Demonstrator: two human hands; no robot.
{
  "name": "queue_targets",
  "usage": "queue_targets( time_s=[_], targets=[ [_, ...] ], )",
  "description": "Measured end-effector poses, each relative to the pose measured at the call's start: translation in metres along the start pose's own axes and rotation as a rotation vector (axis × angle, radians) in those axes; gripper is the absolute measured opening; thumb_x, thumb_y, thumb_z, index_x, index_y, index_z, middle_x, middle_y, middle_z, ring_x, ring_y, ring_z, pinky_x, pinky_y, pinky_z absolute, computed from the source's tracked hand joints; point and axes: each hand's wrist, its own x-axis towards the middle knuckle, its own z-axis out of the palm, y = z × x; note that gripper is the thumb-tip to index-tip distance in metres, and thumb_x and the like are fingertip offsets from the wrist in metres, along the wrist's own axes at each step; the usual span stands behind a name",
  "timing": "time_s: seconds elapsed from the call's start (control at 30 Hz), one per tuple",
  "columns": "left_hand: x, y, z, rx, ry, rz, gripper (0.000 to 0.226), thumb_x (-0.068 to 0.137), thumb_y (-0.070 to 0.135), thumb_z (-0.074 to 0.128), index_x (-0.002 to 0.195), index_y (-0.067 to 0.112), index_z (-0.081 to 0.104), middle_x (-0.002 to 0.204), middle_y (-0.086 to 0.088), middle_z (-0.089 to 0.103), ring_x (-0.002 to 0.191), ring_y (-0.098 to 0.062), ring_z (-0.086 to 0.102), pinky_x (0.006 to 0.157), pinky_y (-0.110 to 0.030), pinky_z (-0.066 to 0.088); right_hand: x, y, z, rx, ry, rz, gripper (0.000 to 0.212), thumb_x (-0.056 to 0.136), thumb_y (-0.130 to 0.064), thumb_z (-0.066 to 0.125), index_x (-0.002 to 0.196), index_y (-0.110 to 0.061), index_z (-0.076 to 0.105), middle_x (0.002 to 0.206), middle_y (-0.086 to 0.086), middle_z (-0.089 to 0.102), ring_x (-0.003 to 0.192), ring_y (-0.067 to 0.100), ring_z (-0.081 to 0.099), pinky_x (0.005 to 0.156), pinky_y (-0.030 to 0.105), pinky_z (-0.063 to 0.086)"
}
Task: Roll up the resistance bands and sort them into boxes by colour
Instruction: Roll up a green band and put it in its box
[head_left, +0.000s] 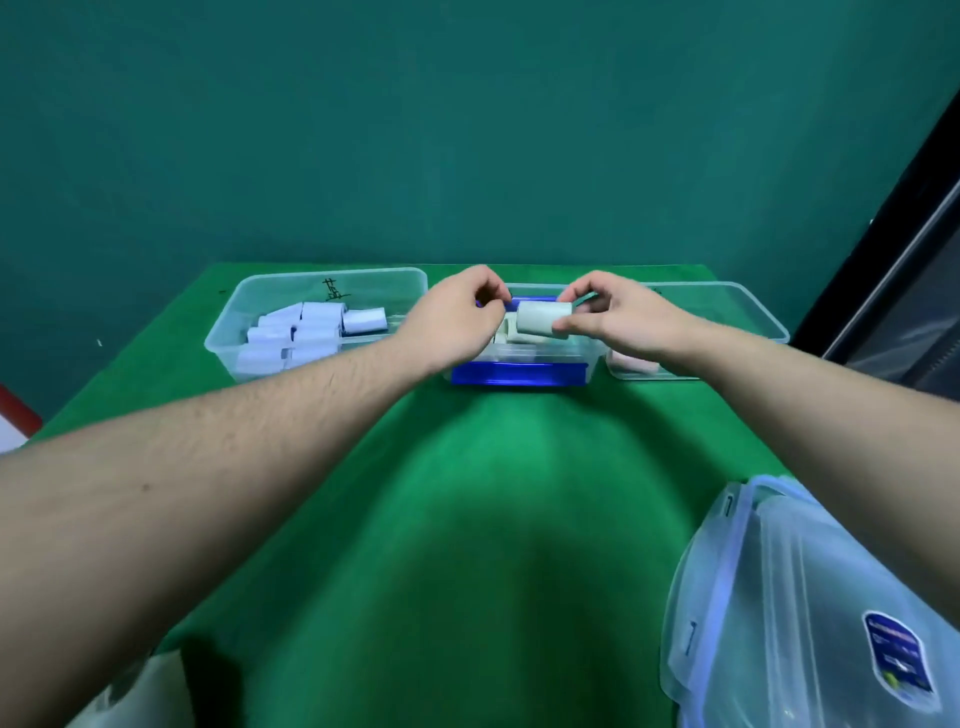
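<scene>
Pale grey-green rolled band (543, 318), short fat cylinder, hovering just above middle box (519, 373) w/ blue rim. Likely light, soft, rubbery; coil prob. springing loose if pressure eases, so best pinching across the wound sides, over the loose tail. Right hand (618, 317) doing that: thumb under, fingers over, grip clamped on roll's right end. Left hand (457, 325) at roll's left end, fingers curled; cannot tell if touching it. More pale rolls lying in box below. Left box (228, 332) holding white-lilac rolls; right box (769, 322) showing pinkish ones. All sitting on green bench (467, 493); clear lid (779, 597) near right.
</scene>
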Motion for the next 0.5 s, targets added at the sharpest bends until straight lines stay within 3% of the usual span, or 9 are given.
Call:
queue_targets(
  time_s=[0.07, 0.13, 0.23, 0.33, 0.5],
  targets=[
    [0.009, -0.003, 0.005, 0.084, -0.048, 0.022, 0.017, 0.093, 0.015, 0.050, 0.096, 0.025, 0.063, 0.072, 0.015, 0.055, 0.053, 0.001, 0.044, 0.050, -0.014, 0.032, 0.010, 0.003, -0.005, -0.044, 0.005, 0.034, 0.026, 0.082, -0.023, 0.077, 0.105, -0.020, 0.064, 0.099, 0.011, 0.072, 0.079, 0.016, 0.056, 0.073, 0.030, 0.039],
    [0.018, -0.005, 0.010, 0.155, -0.068, 0.042, 0.019, 0.092, 0.015, 0.050, 0.100, 0.024, 0.065, 0.079, 0.015, 0.059, 0.062, 0.000, 0.049, 0.055, -0.015, 0.034, 0.021, 0.008, -0.011, -0.133, 0.010, 0.066, 0.027, 0.080, -0.027, 0.078, 0.102, -0.022, 0.064, 0.090, 0.006, 0.068, 0.073, 0.016, 0.052, 0.064, 0.029, 0.037],
    [0.030, -0.004, 0.020, 0.279, -0.113, 0.074, 0.022, 0.090, 0.016, 0.051, 0.104, 0.025, 0.066, 0.100, 0.010, 0.066, 0.090, -0.013, 0.059, 0.073, -0.024, 0.042, 0.037, 0.014, -0.018, -0.270, 0.029, 0.095, 0.028, 0.077, -0.030, 0.078, 0.100, -0.023, 0.064, 0.096, 0.004, 0.069, 0.085, 0.024, 0.060, 0.070, 0.034, 0.045],
    [0.044, -0.003, 0.031, 0.465, -0.169, 0.121, 0.025, 0.091, 0.022, 0.055, 0.113, 0.027, 0.065, 0.122, 0.004, 0.064, 0.115, -0.018, 0.055, 0.087, -0.028, 0.043, 0.053, 0.017, -0.019, -0.402, 0.009, 0.093, 0.029, 0.077, -0.027, 0.077, 0.100, -0.019, 0.062, 0.105, 0.008, 0.070, 0.098, 0.028, 0.064, 0.081, 0.036, 0.050],
    [0.063, -0.007, 0.045, 0.673, -0.248, 0.173, 0.028, 0.093, 0.038, 0.056, 0.120, 0.030, 0.060, 0.119, 0.002, 0.065, 0.109, -0.021, 0.058, 0.077, -0.028, 0.041, 0.075, 0.022, -0.013, -0.661, -0.057, 0.043, 0.036, 0.072, -0.029, 0.078, 0.097, -0.020, 0.054, 0.099, 0.006, 0.066, 0.086, 0.025, 0.058, 0.075, 0.036, 0.049]
  ],
)
